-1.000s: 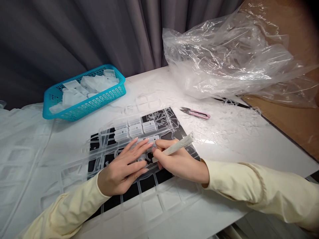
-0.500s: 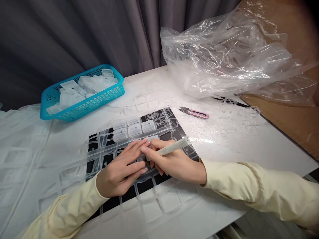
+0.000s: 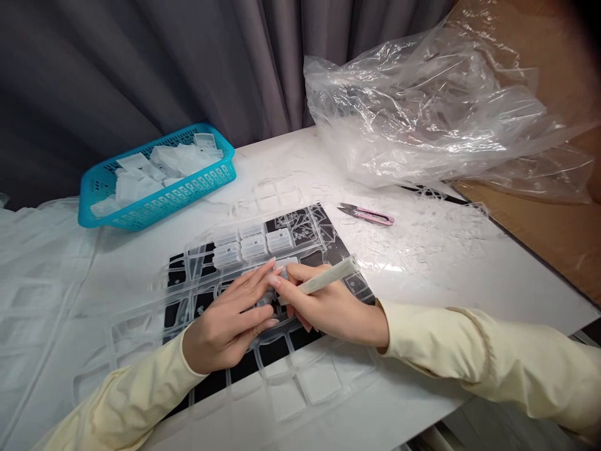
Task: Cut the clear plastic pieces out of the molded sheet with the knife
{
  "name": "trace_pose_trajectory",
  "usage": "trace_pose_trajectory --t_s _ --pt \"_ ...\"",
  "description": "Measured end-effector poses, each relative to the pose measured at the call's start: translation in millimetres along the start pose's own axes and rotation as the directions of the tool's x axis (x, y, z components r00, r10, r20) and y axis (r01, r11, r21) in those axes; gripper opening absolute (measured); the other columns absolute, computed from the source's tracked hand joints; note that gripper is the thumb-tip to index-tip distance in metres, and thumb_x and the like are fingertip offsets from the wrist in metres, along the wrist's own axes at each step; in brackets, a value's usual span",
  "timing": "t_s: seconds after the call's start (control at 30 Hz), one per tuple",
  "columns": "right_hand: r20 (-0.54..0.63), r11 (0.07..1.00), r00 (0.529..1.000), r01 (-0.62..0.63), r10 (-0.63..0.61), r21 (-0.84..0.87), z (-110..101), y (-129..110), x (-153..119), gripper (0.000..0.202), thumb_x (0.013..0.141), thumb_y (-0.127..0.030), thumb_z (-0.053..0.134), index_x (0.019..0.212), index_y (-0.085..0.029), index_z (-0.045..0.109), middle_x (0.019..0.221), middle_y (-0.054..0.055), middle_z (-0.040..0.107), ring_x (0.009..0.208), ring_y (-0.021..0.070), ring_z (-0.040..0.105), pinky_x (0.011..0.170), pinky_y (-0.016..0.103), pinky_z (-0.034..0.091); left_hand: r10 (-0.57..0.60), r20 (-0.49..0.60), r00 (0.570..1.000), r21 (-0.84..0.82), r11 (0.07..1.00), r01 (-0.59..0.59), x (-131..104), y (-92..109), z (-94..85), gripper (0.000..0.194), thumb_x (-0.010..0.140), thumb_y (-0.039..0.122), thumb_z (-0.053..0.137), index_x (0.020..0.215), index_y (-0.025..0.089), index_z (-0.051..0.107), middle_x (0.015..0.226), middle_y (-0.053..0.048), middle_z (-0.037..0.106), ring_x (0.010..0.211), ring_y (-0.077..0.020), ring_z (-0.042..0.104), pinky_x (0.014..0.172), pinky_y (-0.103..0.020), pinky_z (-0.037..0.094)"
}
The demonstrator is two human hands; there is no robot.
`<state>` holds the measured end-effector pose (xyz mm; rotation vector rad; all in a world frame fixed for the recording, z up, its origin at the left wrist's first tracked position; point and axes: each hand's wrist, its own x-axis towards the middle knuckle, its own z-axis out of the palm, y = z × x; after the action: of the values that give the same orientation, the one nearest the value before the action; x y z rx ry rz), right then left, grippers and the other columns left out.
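A white tabletop is backed by a dark gray curtain, draped in deep folds from 10 to 12 o'clock. A brown surface, its material unclear, is bordered by the table's dark edge at 3 o'clock. Light is reflected in a small bright patch at 4 o'clock. The far corner at 2 o'clock is sunk in blackness.
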<state>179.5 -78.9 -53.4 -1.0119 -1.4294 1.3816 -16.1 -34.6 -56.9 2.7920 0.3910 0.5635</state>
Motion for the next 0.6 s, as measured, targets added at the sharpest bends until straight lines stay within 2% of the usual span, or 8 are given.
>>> trace_pose_trajectory --t_s 0.13,0.37,0.6 --pt "-0.018 0.999 1.0 0.023 -0.024 -0.035 -1.3 -2.3 0.3 0.033 0.092 -0.031 0.041 0.061 -0.019 0.034 0.049 -0.008 0.041 0.039 0.0053 0.042 0.041 0.019 0.034 0.025 0.019 1.0 0.003 1.0 -0.025 1.7 -1.1 -0.9 0.019 0.083 0.006 0.049 0.096 0.02 0.053 0.138 -0.01 0.04 0.13 -0.0295 0.031 0.101 -0.052 0.04" --pt "-0.005 0.998 0.999 0.046 -0.047 -0.038 0.9 2.7 2.6 0.028 0.092 -0.032 0.041 0.068 -0.018 0.042 0.05 -0.009 0.043 0.039 0.0042 0.045 0.039 0.017 0.036 0.075 0.032 0.997 -0.012 0.997 -0.074 4.3 -2.7 0.7 0.017 0.084 0.006 0.049 0.097 0.015 0.053 0.129 -0.016 0.049 0.13 -0.0311 0.031 0.101 -0.051 0.04" --pt "-0.024 0.997 0.999 0.029 -0.031 -0.065 1.9 5.9 4.2 0.027 0.093 -0.033 0.04 0.07 -0.019 0.043 0.046 -0.01 0.043 0.035 0.0048 0.044 0.038 0.017 0.037 0.081 0.031 0.996 0.02 0.996 -0.082 2.5 -1.8 -0.2 0.015 0.084 0.006 0.049 0.095 0.016 0.052 0.128 -0.014 0.05 0.13 -0.0277 0.033 0.105 -0.049 0.038"
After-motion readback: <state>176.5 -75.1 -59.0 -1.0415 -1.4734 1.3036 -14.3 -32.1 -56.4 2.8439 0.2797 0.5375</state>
